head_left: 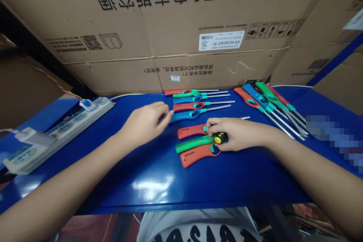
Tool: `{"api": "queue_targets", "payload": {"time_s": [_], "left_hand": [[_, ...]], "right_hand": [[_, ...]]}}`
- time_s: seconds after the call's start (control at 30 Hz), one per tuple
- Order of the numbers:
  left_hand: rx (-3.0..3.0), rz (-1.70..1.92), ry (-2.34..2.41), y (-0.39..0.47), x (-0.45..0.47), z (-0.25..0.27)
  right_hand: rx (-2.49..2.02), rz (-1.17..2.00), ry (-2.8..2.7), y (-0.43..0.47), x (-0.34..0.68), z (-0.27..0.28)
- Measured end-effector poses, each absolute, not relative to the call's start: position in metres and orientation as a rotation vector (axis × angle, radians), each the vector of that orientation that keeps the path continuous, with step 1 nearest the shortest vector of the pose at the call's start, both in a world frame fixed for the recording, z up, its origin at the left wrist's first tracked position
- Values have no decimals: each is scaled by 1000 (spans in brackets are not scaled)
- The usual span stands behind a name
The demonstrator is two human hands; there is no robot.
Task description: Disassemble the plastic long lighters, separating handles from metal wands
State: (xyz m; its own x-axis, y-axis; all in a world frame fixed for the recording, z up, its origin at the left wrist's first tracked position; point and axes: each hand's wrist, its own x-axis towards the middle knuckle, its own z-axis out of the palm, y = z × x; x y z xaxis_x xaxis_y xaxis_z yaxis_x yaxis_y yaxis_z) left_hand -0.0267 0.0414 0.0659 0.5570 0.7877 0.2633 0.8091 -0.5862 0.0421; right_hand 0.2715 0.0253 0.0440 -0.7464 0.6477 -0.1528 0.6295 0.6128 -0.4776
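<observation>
My left hand (147, 121) is at the handle end of a blue gas lighter (185, 115), thumb and forefinger drawn together on its tip. That lighter is the nearest of a row, with a red one (184, 106) just behind. My right hand (236, 133) is closed around a screwdriver (220, 137), whose black and yellow handle end pokes out between the fingers; its shaft is hidden. Under and beside this hand lie a red lighter (190, 132), a green lighter (193, 144) and an orange lighter (195, 155), their front parts mostly covered.
More lighters (266, 102) lie in a fanned group at the back right of the blue table (136, 181). A white power strip (65, 128) with plugs runs along the left. A large cardboard box (170, 38) walls off the back.
</observation>
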Motion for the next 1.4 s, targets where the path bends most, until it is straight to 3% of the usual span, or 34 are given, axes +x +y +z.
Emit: {"api": "queue_targets", "payload": {"time_s": [0.2,0.43,0.67,0.9,1.07,1.17,1.3,1.4], "left_hand": [[-2481,-57,-1930,83,-81,62],[-2584,153,-2051,104,-102,39],[-2562,10,-2048,103,-101,36],[-2707,-655,-1541,93,-78,36],[-2823,-549,-1259,84,-60,31],[-2856,-551,-1195,79,-53,28],[-2867,-714,-1105,74,-46,30],[-2879,-738,-1084,72,-44,30]], "right_hand": [[-1103,649,-2843,25,272,44],[-1156,457,-2900,21,269,45],[-1156,334,-2928,17,259,45],[-1098,384,-2848,19,265,51],[-1063,284,-2574,28,291,71],[-1256,38,-2379,36,315,83],[-1929,-392,-2032,52,345,89],[-2352,-380,-1818,65,364,82]]}}
